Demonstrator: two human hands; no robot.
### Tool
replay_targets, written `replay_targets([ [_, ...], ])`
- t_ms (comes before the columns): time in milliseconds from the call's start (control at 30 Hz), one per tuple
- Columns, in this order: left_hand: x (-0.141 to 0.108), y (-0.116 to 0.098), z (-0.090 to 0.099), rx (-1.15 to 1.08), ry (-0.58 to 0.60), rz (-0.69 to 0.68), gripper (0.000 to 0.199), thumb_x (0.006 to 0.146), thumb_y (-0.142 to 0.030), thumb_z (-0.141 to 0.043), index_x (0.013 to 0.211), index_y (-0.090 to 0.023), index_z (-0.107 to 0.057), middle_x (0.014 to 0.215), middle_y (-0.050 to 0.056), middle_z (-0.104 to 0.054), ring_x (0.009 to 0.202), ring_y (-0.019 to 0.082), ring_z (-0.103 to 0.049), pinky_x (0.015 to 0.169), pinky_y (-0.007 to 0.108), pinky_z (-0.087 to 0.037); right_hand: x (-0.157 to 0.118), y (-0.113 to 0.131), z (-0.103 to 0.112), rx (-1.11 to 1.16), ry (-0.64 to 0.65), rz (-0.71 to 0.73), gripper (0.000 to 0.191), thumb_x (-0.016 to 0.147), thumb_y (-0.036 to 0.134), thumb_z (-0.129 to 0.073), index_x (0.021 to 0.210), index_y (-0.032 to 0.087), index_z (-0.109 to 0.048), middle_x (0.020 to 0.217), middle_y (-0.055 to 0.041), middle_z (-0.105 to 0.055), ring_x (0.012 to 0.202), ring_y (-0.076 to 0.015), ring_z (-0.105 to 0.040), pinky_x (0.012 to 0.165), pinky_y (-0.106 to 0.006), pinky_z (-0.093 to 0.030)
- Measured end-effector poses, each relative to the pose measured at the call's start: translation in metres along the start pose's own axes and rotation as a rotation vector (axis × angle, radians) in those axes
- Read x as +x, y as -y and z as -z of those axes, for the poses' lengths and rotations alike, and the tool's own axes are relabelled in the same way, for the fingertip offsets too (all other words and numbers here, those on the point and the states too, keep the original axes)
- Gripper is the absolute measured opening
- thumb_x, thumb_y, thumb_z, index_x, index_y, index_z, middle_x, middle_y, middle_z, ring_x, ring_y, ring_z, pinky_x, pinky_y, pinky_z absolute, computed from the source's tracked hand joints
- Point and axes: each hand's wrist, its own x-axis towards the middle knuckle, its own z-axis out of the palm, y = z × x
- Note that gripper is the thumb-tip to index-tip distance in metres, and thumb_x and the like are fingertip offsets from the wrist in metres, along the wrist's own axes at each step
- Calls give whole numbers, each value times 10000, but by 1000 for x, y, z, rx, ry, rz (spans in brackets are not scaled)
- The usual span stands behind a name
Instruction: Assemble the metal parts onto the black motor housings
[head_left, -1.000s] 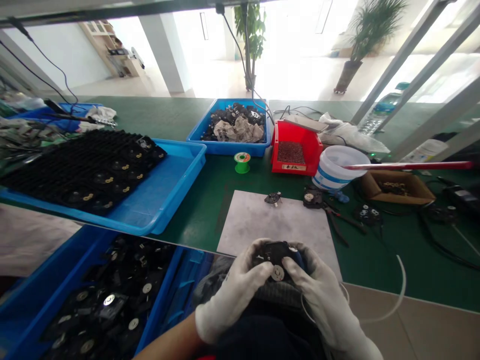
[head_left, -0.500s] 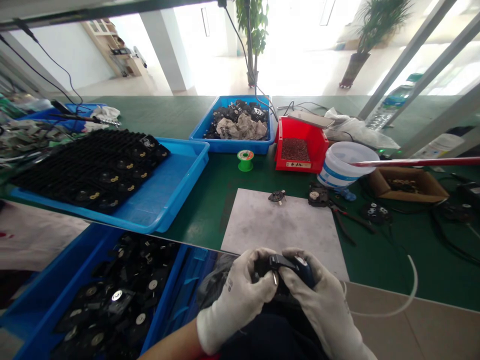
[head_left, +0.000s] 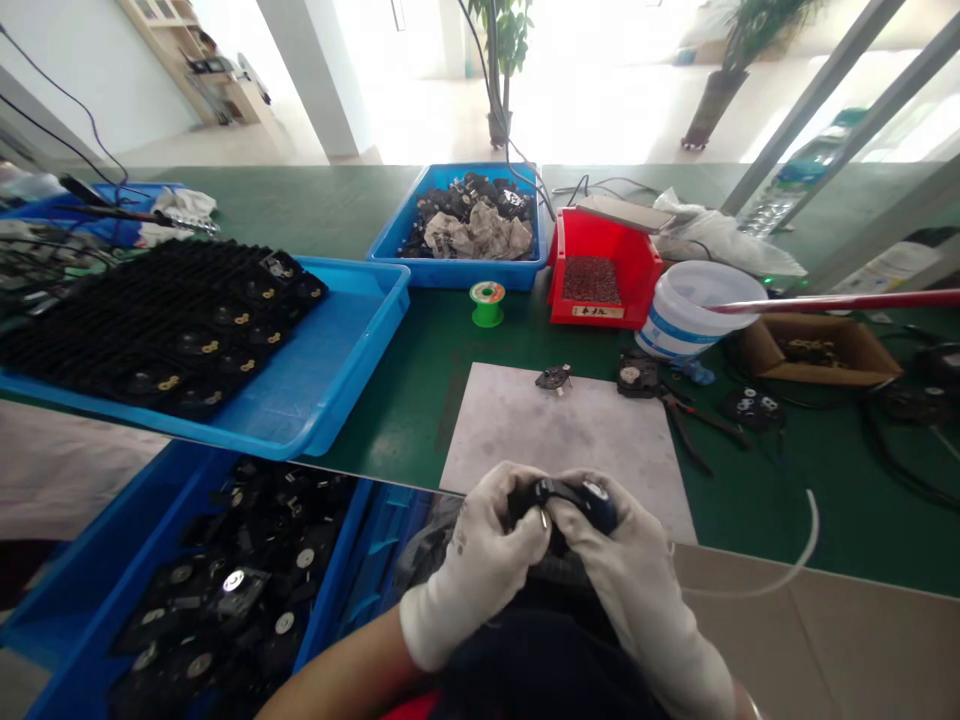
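Note:
A black plastic mechanism part [head_left: 564, 492] with a pale round disc and a short metal pin is gripped between both hands. My left hand [head_left: 491, 530], in a white glove, closes round its left end, thumb close to the pin. Gloved the same way, my right hand [head_left: 626, 560] wraps its right side. The fingers cover much of the part. Beyond the hands lies a pale sheet [head_left: 510, 430], bearing a small black mechanism [head_left: 553, 377] near its far edge. Another black mechanism [head_left: 637, 374] sits at the sheet's far right corner, beside pliers [head_left: 686, 430].
Left, a blue tray [head_left: 352, 345] holds rows of black parts; below it is a blue bin [head_left: 315, 590] of mechanisms. Further back are a blue crate [head_left: 457, 270], a green spool [head_left: 487, 308], a red bin [head_left: 637, 300], a white bucket [head_left: 675, 310] and a cardboard box [head_left: 847, 365].
Both hands and the held part appear slightly higher and a little further left in the picture. The camera view has shifted somewhat. The grip looks much the same.

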Motion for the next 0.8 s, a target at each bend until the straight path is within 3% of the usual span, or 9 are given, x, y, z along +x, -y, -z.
replay_targets([
  [100, 6, 5, -4, -212, -79, 153, 252, 874, -306, -682, 1068, -145, -679, 973, 73, -714, 835, 189, -646, 770, 285, -533, 14, 7, 1, 75, 110, -138, 391, 743, 465, -805, 1011, 198, -706, 847, -37, -739, 774, -226, -688, 696, -310, -574],
  [200, 4, 1, -2, -261, -89, 228, 315, 902, -359, -680, 1131, -145, -660, 999, 67, -708, 806, 175, -641, 745, 278, -537, 19, 12, 11, 65, 189, -164, 486, 787, 479, -791, 1174, 213, -665, 956, -38, -743, 847, -231, -695, 734, -313, -577],
  [267, 1, -5, 5, -227, 11, 196, 348, 905, -338, -660, 1205, -160, -661, 1108, 82, -719, 975, 226, -674, 854, 309, -552, 20, 14, 18, 46, 213, -143, 440, 816, 483, -763, 1145, 206, -674, 991, -48, -742, 887, -240, -695, 760, -322, -577],
  [367, 1, -15, 21, -87, 150, 162, 433, 907, -303, -631, 1328, -205, -645, 1345, 87, -682, 1291, 296, -594, 1060, 375, -501, 22, 16, 23, -21, 238, -77, 322, 805, 413, -749, 1039, 199, -699, 903, -27, -735, 830, -224, -685, 733, -311, -567],
  [533, 14, -28, 32, 78, 318, 115, 554, 800, -179, -697, 1352, -198, -655, 1335, 83, -704, 1277, 304, -617, 1112, 412, -470, 26, 31, 21, -97, 351, 75, 203, 779, 299, -717, 965, 218, -726, 850, -4, -746, 785, -199, -691, 719, -281, -561],
  [600, 15, -28, 28, -26, 345, 166, 635, 772, -163, -723, 1397, -206, -625, 1298, 80, -714, 1219, 286, -649, 1039, 379, -512, 29, 36, 23, -85, 317, 104, 262, 789, 327, -725, 1031, 224, -725, 923, -20, -759, 813, -200, -698, 732, -281, -568],
  [700, 8, -19, 19, -369, 247, 319, 710, 772, -232, -791, 1443, -229, -559, 1216, 77, -721, 1031, 237, -708, 866, 320, -557, 31, 34, 32, -52, 153, 112, 413, 783, 410, -765, 1153, 241, -692, 1008, -41, -750, 818, -202, -686, 657, -270, -559],
  [800, -1, -7, 11, -624, 179, 364, 632, 802, -299, -829, 1384, -244, -588, 1230, 87, -713, 1040, 234, -714, 893, 332, -560, 24, 22, 37, 6, 188, 52, 479, 783, 477, -801, 1175, 230, -678, 1016, -55, -749, 870, -228, -703, 685, -291, -586],
])
